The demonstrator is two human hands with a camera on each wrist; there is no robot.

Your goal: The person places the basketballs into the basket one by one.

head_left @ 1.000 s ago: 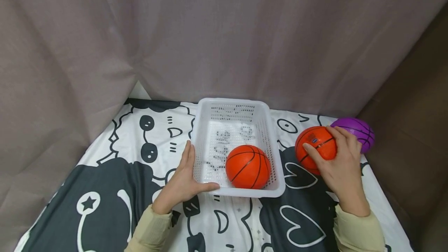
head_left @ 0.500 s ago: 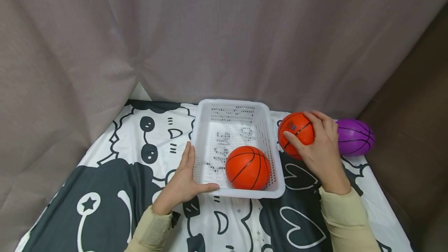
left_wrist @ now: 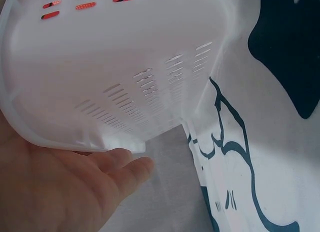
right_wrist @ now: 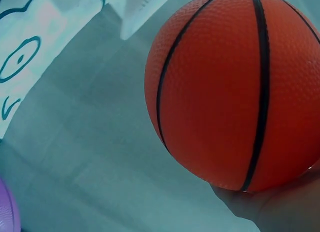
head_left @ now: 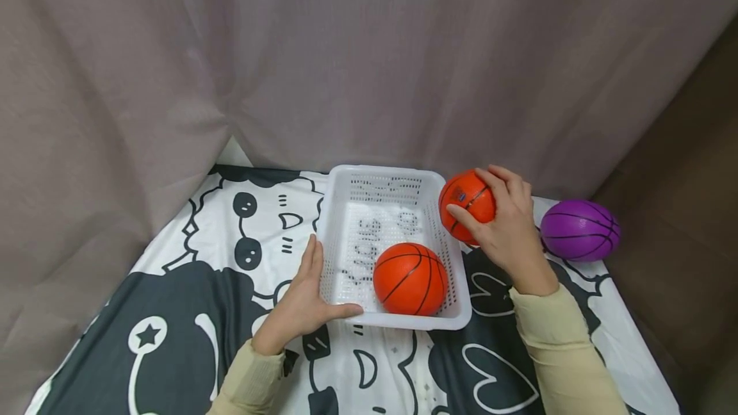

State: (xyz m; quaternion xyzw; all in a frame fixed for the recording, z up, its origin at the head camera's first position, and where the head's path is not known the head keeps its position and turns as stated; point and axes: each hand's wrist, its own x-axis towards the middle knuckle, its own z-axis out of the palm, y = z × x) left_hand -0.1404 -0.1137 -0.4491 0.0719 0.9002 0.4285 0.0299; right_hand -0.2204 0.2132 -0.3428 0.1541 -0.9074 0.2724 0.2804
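My right hand point(head_left: 510, 235) grips a small orange basketball point(head_left: 466, 200), its thumb on the near side and its fingers over the right. The ball hangs at the right rim of a white perforated plastic basket point(head_left: 398, 321); whether it touches the rim I cannot tell. In the right wrist view this basketball point(right_wrist: 215, 92) fills much of the picture. A second orange basketball point(head_left: 410, 278) lies inside the basket's near right corner. My left hand point(head_left: 300, 306) rests with straight fingers along the basket's left side, thumb on the near rim. From the left wrist, these fingers point(left_wrist: 131, 174) touch the basket's outside.
A purple ball point(head_left: 580, 230) with black lines lies on the right, near the cloth's edge. The black and white cartoon cloth point(head_left: 173, 332) covers the surface beneath everything. Behind hangs a grey-brown curtain point(head_left: 369, 63), with a darker one point(head_left: 680, 242) on the right.
My right hand has carried the orange basketball left and away from me, from beside the purple ball to the basket's right rim. My left hand and the basket have stayed about the same.
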